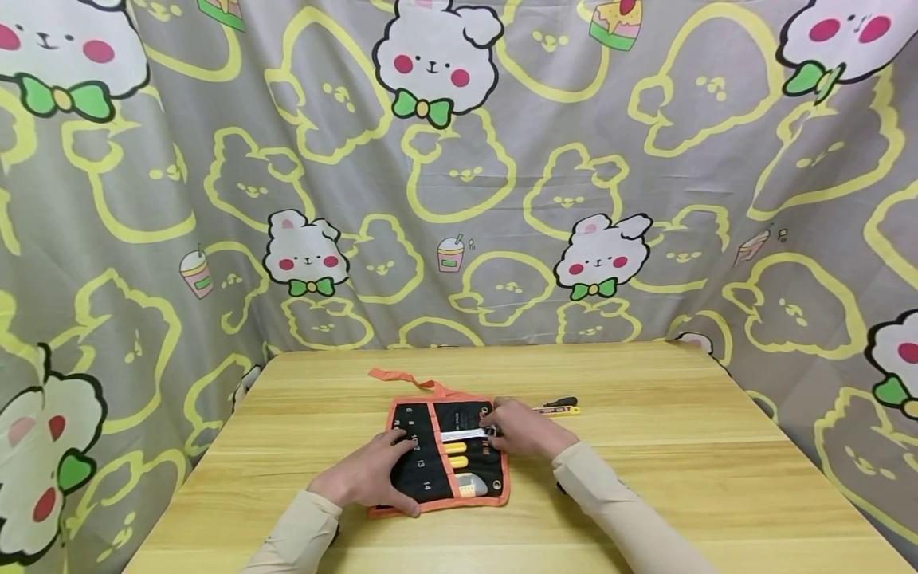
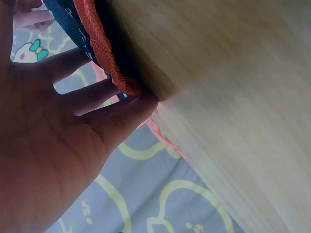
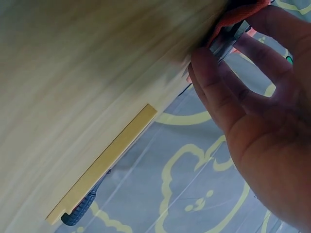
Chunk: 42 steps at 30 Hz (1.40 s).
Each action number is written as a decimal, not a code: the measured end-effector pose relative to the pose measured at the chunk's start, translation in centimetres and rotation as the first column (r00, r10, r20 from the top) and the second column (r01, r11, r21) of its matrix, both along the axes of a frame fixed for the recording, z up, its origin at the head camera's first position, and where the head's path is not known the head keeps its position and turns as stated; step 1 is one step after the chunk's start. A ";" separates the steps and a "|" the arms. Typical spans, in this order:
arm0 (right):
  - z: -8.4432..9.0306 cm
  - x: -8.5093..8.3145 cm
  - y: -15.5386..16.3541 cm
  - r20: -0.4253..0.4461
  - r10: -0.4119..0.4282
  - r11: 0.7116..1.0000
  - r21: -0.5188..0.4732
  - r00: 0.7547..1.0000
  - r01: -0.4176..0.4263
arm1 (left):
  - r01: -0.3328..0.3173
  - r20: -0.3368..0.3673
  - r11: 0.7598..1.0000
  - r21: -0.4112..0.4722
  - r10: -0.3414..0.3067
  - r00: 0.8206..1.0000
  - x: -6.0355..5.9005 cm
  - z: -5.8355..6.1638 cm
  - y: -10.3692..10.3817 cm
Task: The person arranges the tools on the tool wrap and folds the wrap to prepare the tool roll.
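Black cloth with orange trim makes up the pouch (image 1: 430, 470), which lies spread flat near the middle of the table, between the two hands. Across its right half runs the silver wrench (image 1: 462, 435), its left end at the orange band. Below the wrench, two yellow handles (image 1: 457, 462) and the knife (image 1: 471, 485) jut from the same band.

The right hand (image 1: 527, 430) pinches the wrench at its dark end, thumb against fingers. The left hand (image 1: 369, 470) is fairly wide, fingers spread on the numbered half and thumb at the near edge, steadying the cloth.

The step in hand looks to be working the wrench at its pocket; whether in or out I cannot tell. Either way, the next move would call for sliding it along its own line while the left hand keeps the cloth from bunching.

Beyond the right hand lie a yellow bar (image 1: 562, 411) and a black handle (image 1: 565, 402). An orange strap (image 1: 402, 376) trails off the far edge onto the table (image 1: 624, 478).
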State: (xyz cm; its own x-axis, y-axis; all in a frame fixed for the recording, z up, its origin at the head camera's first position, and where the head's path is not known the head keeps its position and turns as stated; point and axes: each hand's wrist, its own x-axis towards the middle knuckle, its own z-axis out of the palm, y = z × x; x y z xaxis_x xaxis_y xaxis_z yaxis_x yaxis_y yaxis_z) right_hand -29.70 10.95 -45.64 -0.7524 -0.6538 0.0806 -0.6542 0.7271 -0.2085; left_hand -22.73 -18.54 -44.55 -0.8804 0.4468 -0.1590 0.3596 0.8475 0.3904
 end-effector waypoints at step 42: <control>-0.1 -0.5 -2.1 -0.018 0.079 0.995 0.058 0.997 -0.077 | 0.057 -0.013 0.998 0.010 -0.057 0.998 -0.2 -0.1 -0.1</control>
